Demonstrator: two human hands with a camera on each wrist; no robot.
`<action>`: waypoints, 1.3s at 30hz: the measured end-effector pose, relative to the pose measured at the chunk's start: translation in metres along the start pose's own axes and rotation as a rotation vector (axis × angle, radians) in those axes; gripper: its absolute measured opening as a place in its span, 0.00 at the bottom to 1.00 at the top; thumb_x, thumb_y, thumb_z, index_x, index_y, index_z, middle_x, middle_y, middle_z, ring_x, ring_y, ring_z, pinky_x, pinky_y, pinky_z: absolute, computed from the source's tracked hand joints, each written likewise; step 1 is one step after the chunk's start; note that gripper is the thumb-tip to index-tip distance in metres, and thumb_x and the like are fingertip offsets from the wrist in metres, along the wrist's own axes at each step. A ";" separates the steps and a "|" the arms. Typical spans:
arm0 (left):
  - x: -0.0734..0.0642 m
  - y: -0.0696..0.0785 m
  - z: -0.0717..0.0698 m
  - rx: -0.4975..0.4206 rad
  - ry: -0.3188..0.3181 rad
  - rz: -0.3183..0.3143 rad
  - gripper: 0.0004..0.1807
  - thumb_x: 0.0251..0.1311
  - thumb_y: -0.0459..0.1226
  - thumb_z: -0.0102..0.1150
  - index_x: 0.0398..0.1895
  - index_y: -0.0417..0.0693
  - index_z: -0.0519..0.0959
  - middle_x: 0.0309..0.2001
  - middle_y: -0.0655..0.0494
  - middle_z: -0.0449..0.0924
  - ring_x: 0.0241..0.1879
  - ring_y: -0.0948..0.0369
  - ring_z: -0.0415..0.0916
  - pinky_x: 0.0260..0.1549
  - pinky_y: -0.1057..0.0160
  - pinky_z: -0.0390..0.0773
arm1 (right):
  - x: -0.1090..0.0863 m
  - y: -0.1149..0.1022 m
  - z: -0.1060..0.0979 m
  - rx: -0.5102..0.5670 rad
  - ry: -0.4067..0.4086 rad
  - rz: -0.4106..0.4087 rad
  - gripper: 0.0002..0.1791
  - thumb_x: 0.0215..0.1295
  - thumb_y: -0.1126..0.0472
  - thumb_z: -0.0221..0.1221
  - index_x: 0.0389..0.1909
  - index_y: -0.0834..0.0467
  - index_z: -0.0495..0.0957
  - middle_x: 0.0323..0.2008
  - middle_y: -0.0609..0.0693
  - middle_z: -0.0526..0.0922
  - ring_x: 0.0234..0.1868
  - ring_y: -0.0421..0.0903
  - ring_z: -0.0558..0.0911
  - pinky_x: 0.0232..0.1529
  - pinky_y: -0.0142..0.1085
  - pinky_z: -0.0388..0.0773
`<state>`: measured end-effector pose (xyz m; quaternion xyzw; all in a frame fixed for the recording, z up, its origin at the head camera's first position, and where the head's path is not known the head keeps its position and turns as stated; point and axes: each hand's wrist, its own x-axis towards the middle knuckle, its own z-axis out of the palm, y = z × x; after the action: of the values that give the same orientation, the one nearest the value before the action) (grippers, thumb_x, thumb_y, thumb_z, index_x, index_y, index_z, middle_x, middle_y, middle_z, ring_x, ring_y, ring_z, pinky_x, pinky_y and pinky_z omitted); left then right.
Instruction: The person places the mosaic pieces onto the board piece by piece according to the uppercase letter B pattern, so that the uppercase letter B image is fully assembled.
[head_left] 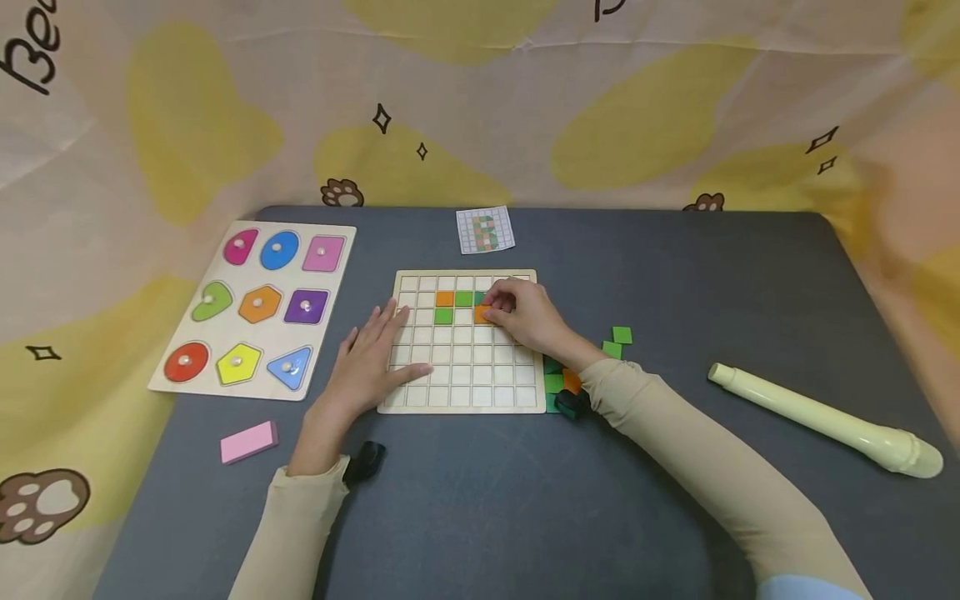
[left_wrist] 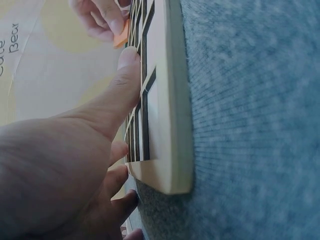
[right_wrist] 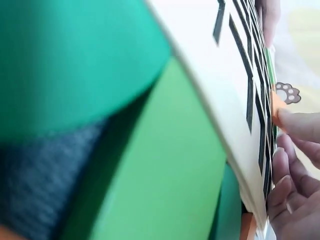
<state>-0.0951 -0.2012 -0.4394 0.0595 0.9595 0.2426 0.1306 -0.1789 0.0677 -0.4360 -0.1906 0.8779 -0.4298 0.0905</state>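
Note:
A wooden grid board (head_left: 465,400) lies flat on the dark table with a few coloured square tiles set in its upper cells. Among them are an orange tile (head_left: 445,298) and light green tiles, one (head_left: 464,298) beside it and one (head_left: 443,316) below. My right hand (head_left: 528,317) pinches another orange tile (right_wrist: 276,106) between thumb and fingers, low over the grid; in the left wrist view this tile (left_wrist: 121,36) stands tilted at the board. My left hand (head_left: 371,358) rests with spread fingers on the board's left edge, its thumb (left_wrist: 122,85) lying over the cells.
Loose green tiles (head_left: 621,335) and an orange one lie right of the board, partly under the right wrist. A pattern card (head_left: 486,231) lies behind it. A shape puzzle (head_left: 255,333) and a pink block (head_left: 249,442) are at left, a pale yellow tube (head_left: 825,421) at right.

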 end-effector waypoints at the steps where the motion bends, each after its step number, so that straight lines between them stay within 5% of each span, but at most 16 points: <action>1: 0.000 0.000 0.000 0.001 0.001 -0.001 0.56 0.66 0.56 0.69 0.88 0.50 0.47 0.89 0.49 0.36 0.87 0.43 0.34 0.80 0.29 0.37 | 0.000 0.000 0.000 -0.010 0.001 0.000 0.05 0.71 0.63 0.69 0.43 0.59 0.88 0.36 0.52 0.83 0.36 0.48 0.78 0.39 0.35 0.75; 12: -0.001 0.000 0.001 -0.005 0.000 -0.005 0.56 0.66 0.56 0.69 0.88 0.50 0.47 0.89 0.49 0.36 0.87 0.43 0.34 0.80 0.29 0.36 | -0.003 -0.002 -0.003 -0.076 -0.030 -0.004 0.07 0.71 0.63 0.69 0.45 0.58 0.91 0.38 0.54 0.83 0.36 0.49 0.76 0.36 0.35 0.70; 25: -0.001 0.001 0.000 -0.013 0.007 -0.001 0.57 0.65 0.55 0.70 0.88 0.50 0.48 0.89 0.48 0.37 0.87 0.43 0.34 0.80 0.29 0.36 | -0.014 0.011 -0.030 -0.117 -0.099 -0.057 0.11 0.67 0.64 0.71 0.49 0.60 0.90 0.43 0.56 0.83 0.42 0.51 0.75 0.45 0.41 0.70; 39: 0.000 0.001 0.001 -0.001 -0.006 0.001 0.57 0.67 0.56 0.69 0.88 0.49 0.47 0.89 0.48 0.36 0.87 0.42 0.34 0.80 0.29 0.36 | -0.038 0.034 -0.068 -0.096 -0.191 0.028 0.21 0.66 0.66 0.72 0.58 0.61 0.82 0.49 0.58 0.81 0.48 0.53 0.78 0.54 0.47 0.77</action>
<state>-0.0948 -0.1999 -0.4393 0.0604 0.9590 0.2427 0.1333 -0.1751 0.1515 -0.4211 -0.2225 0.8874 -0.3660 0.1705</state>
